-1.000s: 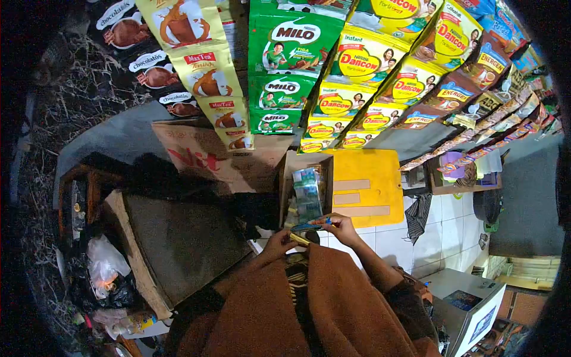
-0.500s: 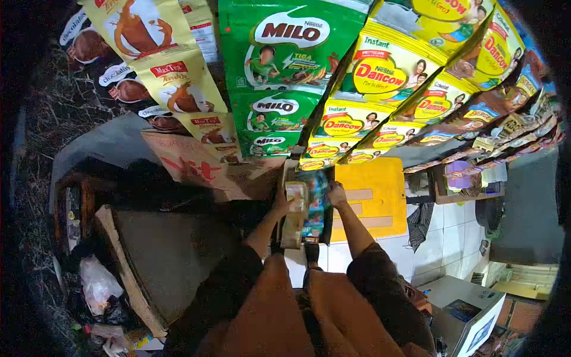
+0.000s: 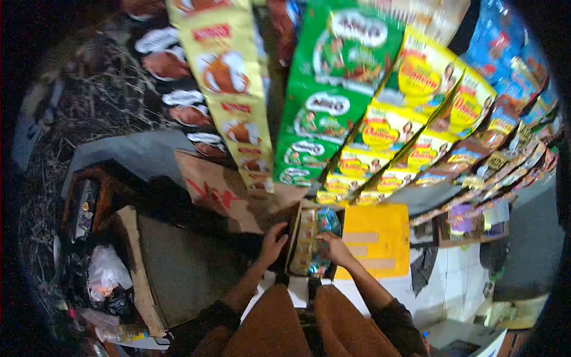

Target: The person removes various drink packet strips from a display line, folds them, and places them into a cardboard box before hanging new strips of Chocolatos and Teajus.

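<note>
An open cardboard box (image 3: 295, 238) stands in front of me, filled with small packets (image 3: 314, 238) in yellow, green and blue wrappers. My left hand (image 3: 272, 243) grips the box's left wall from outside. My right hand (image 3: 333, 248) rests inside the box on the packets, fingers curled over them; I cannot tell whether it holds one. Both forearms come out of brown sleeves at the bottom of the view.
Strips of drink sachets hang overhead: green Milo (image 3: 324, 107), yellow Dancow (image 3: 416, 119), yellow tea (image 3: 229, 83), dark chocolate (image 3: 172, 83). A yellow box flap (image 3: 375, 238) lies right of the box. Brown cartons (image 3: 178, 262) sit left, plastic bags (image 3: 107, 276) beyond, white tiled floor right.
The packets held up over the box half a second ago are down inside it. My left hand moved to the box's left wall, my right hand onto the packets. The view tilted.
</note>
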A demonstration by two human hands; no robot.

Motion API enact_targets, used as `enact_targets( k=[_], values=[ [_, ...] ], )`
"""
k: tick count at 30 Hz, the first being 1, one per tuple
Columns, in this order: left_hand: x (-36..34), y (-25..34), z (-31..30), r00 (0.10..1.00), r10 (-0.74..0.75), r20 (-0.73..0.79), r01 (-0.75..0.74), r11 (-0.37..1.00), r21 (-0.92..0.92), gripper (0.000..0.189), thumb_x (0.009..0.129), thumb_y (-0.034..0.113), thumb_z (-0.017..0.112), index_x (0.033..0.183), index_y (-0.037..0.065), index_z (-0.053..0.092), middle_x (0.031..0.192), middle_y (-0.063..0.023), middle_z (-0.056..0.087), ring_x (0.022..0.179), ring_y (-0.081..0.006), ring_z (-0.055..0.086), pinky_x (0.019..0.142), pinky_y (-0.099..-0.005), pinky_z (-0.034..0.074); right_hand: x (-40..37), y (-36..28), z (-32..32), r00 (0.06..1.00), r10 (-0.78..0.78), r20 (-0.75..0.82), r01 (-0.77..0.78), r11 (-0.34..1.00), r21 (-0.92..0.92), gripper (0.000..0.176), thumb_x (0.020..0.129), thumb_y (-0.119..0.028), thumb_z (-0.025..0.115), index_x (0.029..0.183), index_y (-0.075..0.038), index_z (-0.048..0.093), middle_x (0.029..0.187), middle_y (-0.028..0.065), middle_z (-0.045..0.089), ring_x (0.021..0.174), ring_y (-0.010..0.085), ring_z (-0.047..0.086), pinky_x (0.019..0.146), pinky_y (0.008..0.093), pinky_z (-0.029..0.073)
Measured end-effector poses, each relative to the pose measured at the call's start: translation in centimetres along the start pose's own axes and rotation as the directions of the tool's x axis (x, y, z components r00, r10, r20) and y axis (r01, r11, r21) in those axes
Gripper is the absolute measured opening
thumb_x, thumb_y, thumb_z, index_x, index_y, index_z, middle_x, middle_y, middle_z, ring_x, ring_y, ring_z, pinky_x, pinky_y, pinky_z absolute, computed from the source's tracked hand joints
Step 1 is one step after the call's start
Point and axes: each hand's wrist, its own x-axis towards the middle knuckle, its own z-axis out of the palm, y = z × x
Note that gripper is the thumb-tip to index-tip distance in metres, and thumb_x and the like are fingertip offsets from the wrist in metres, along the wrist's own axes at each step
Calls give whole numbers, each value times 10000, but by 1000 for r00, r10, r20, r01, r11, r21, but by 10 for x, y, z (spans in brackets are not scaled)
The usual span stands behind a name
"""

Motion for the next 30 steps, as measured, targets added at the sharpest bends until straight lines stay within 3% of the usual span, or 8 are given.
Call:
enact_targets(
  k=[3, 5, 9, 13, 15, 19, 24, 30],
  values=[
    [24, 139, -51, 951, 252, -181, -284, 942, -179, 322, 779, 19, 473, 1092, -1, 399, 1094, -115, 440, 1035, -174, 424, 887, -309, 332, 23, -92, -71, 973, -201, -110, 197, 979, -48, 296, 694, -33, 561, 983, -60, 501, 977, 152, 527, 919, 297, 504, 790, 350, 395],
    [38, 209, -80, 882, 366, -299, -451, 840, -302, 322, 768, -19, 458, 1083, -3, 393, 1101, -108, 425, 1059, -169, 403, 896, -289, 318, 29, -162, -113, 819, -481, -314, 464, 876, -131, 257, 701, -24, 546, 955, -37, 509, 969, 137, 533, 897, 284, 512, 785, 340, 399],
    [47, 326, -110, 589, 738, -330, -731, 660, 172, 362, 737, -28, 490, 1082, -11, 382, 1074, -89, 420, 1045, -191, 390, 889, -299, 321, 37, -249, -168, 605, -528, -596, 531, 825, -192, 264, 707, -32, 543, 966, -18, 492, 980, 145, 523, 911, 272, 506, 772, 335, 410],
    [56, 389, -122, 623, 703, -343, -754, 656, -25, 342, 753, 18, 508, 1075, -4, 394, 1049, -81, 435, 999, -175, 407, 813, -281, 375, 50, -280, -176, 432, -472, -768, 439, 854, -278, 344, 690, -52, 556, 1013, -15, 443, 1034, 149, 461, 973, 277, 453, 804, 336, 381],
    [52, 407, -115, 682, 703, -203, -709, 703, 51, 386, 758, 75, 530, 1100, 1, 368, 1070, -100, 443, 971, -194, 444, 781, -293, 402, 48, -286, -175, 452, -412, -791, 353, 897, -265, 398, 674, -58, 559, 1039, 0, 413, 1039, 172, 433, 1010, 298, 409, 865, 357, 322],
    [65, 414, -81, 734, 676, -66, -622, 709, 334, 512, 735, 169, 573, 1144, -16, 326, 1116, -159, 429, 947, -226, 477, 752, -288, 410, 50, -280, -185, 188, -460, -868, 129, 887, -443, 470, 660, -64, 556, 1080, 25, 363, 1081, 220, 375, 1013, 358, 359, 891, 393, 276],
    [82, 413, -61, 853, 518, 56, -518, 855, -28, 497, 722, 155, 584, 1108, -42, 339, 1054, -169, 467, 844, -188, 511, 729, -281, 416, 43, -267, -193, 273, -367, -889, -95, 909, -405, 567, 649, -96, 587, 1114, 76, 312, 1085, 256, 357, 1016, 366, 351, 869, 422, 298],
    [99, 414, -51, 861, 506, -51, -501, 861, 85, 358, 725, 189, 577, 970, -26, 430, 875, -121, 551, 782, -148, 524, 687, -274, 415, 52, -247, -201, 285, -295, -912, 84, 956, -282, 604, 662, -183, 629, 1091, 102, 314, 1040, 244, 394, 972, 335, 400, 829, 379, 337]
  ],
)
